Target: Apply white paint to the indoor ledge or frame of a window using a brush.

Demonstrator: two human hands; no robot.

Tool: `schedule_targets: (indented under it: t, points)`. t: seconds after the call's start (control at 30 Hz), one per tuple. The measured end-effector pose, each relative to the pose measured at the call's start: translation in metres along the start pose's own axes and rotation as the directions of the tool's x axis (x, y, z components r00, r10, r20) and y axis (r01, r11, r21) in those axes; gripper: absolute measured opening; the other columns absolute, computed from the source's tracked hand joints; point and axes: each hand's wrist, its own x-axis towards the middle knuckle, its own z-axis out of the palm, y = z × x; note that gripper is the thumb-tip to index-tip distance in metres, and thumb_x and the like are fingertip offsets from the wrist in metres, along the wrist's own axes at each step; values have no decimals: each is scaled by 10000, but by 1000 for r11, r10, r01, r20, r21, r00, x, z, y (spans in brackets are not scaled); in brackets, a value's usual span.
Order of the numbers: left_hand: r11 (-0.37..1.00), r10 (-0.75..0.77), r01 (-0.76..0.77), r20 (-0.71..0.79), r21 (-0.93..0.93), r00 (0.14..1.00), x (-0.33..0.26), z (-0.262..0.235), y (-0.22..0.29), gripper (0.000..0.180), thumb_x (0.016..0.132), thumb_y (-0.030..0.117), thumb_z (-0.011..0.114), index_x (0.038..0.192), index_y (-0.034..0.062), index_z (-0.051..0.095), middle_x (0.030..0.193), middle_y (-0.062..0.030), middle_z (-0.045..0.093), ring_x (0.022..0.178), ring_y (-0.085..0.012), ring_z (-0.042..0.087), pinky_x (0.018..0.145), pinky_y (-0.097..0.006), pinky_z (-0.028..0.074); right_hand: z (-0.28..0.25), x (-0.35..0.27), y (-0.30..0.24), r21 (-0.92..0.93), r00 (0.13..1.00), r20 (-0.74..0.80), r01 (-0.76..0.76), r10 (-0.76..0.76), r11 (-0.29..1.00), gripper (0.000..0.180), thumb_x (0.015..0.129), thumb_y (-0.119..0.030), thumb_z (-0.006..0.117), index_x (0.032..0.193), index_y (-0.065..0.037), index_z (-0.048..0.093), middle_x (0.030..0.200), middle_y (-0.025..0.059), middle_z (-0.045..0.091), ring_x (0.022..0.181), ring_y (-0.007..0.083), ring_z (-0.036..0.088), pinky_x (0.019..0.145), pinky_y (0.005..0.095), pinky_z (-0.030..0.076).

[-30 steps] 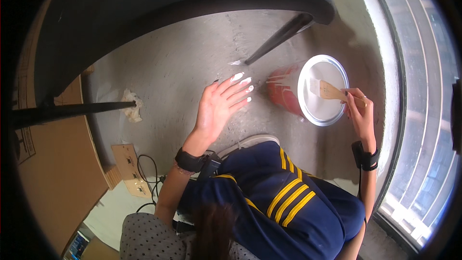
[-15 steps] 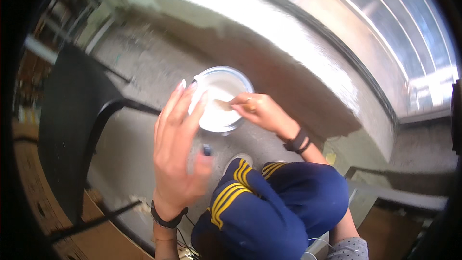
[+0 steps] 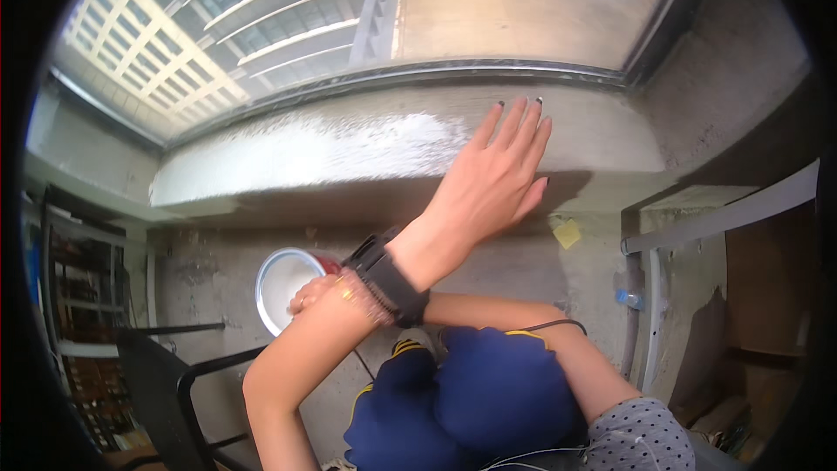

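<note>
At the lower left of the frame, a black chair with thin dark legs (image 3: 161,388) stands on the grey floor. To its right, left of centre, is a round bucket with a silver rim, white inside and red outside (image 3: 260,286). The person's right hand (image 3: 309,292) is at the bucket's right edge, its fingers bent; the left forearm partly covers it, so whether they grip anything cannot be told. Above, a rough white coating (image 3: 349,146) covers the left part of a grey concrete ledge (image 3: 597,135) under the window. The left arm, a black band (image 3: 386,275) around its wrist, crosses above the right forearm. Right of centre, the left hand (image 3: 497,170) shows its back, fingers straight and slightly spread, holding nothing. Farther right is a small yellow square (image 3: 567,233).
</note>
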Motion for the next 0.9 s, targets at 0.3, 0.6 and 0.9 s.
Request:
schedule_targets:
  t: [0.3,0.6,0.9]
  points:
    - [988,-20,44,159,-151,987,15,74,40,625,913,379,507,1334,-73,410,1362,-252,435,1299,-373,388,1079,-443,321,-16,-16,9,3,998,-51,-31,31,1000,208,905,-238,570,1036,-77,568,989,110,568,892,265,547,797,383,412]
    - [982,-23,57,181,-182,983,11,76,32,667,871,297,567,1359,-95,338,1385,-266,388,1312,-394,350,1088,-457,308,-28,-30,8,-27,993,-104,-63,59,998,258,904,-261,574,1105,-101,552,1078,93,547,981,251,516,866,385,379]
    - [977,13,30,198,-213,980,2,74,41,678,858,238,585,1382,-82,297,1405,-243,368,1336,-381,320,1107,-439,288,-24,-52,11,-39,982,-141,-132,125,990,316,903,-284,579,1174,-125,536,1167,76,526,1070,236,485,935,386,346]
